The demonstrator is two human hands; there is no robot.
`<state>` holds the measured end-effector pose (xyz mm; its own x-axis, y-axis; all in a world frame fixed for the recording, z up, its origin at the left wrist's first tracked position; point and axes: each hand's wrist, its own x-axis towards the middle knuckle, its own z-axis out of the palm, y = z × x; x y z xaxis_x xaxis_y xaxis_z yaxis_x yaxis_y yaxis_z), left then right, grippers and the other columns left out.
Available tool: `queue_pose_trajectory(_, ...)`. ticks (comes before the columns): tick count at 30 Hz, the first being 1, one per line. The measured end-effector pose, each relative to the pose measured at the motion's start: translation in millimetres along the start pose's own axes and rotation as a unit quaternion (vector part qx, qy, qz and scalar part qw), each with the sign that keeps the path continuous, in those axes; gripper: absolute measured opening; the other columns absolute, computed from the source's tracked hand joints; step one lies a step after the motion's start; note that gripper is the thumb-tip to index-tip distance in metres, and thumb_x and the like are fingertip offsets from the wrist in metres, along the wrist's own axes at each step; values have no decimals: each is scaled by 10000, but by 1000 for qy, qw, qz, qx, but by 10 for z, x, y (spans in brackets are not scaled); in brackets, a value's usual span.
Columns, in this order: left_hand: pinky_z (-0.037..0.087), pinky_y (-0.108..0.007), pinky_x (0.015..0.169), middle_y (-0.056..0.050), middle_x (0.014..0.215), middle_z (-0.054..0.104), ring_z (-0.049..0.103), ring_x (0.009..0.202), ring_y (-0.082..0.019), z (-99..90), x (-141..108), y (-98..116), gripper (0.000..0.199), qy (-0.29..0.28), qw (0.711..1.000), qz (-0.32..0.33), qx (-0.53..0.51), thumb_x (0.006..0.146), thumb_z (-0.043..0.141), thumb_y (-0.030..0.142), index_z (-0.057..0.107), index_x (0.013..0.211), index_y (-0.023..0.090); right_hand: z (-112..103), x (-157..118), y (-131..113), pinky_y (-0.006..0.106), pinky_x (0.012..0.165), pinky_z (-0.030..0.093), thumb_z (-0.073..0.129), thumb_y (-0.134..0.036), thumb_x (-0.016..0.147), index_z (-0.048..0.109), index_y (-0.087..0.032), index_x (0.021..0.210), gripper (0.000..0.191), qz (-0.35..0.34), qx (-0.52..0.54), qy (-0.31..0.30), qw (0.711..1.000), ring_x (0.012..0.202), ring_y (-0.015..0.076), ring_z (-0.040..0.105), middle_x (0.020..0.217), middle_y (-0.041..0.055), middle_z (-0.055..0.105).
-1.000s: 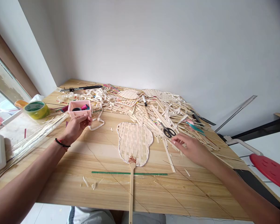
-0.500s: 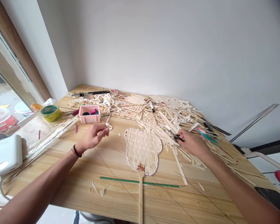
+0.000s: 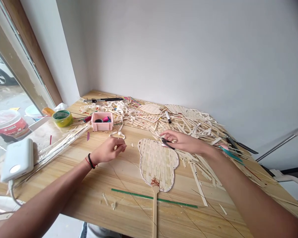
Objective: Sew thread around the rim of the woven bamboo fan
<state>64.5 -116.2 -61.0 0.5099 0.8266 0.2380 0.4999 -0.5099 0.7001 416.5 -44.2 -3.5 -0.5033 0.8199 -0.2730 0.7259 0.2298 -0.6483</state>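
Note:
My left hand [image 3: 112,148] is closed, fingers curled and pressed together, just above the table left of a woven fan [image 3: 157,162]. Whatever it pinches, if anything, is too small to see. My right hand [image 3: 180,141] is wrapped round black-handled scissors [image 3: 168,143], over the fan's upper right edge; their blades are mostly hidden. The fan is a cloud-shaped weave of pale strips with a bound rim. Reddish-brown thread [image 3: 155,182] crosses where its wooden handle [image 3: 155,211] joins. A green strip [image 3: 129,193] lies beneath the handle.
Pale loose strips [image 3: 198,165] are heaped at the back and right. A pink basket [image 3: 102,126] with spools, green-yellow tape [image 3: 62,118] and a white power bank [image 3: 18,160] stand left. A marker [image 3: 168,117] lies on the heap; dark-bladed tools [image 3: 243,147] lie at the right edge.
My right hand has lifted the scissors from the strips and carried them left over the fan's top. My left hand stays closed, slightly nearer the fan. The view has shifted a little.

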Motion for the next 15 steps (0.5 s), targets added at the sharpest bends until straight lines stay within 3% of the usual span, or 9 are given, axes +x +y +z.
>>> queue_pose_trajectory(6,370,-304,655,-37,683,630,518,632,-157,32,7,-44,318,2,1000,1,22,1012,493,261,576,716,180,37,751,-663,386,978,511,816,-645,806,595,-216,1480,829,-1,-23,-111,994,1133,279,654,1315,151,666)
queue_pose_trajectory(11,357,-303,645,-26,660,622,491,606,-145,50,5,-67,310,2,1000,5,24,999,498,235,565,701,183,182,1135,-917,374,887,521,857,-615,781,602,-265,1487,828,13,-38,-182,983,1043,256,680,1257,121,702)
queue_pose_trajectory(15,352,-307,649,-26,648,626,491,601,-144,68,5,-79,303,-4,1000,15,21,980,515,226,560,683,183,307,1294,-1049,315,786,498,849,-553,808,644,-291,1438,713,-2,-33,-206,978,982,220,676,1168,79,733)
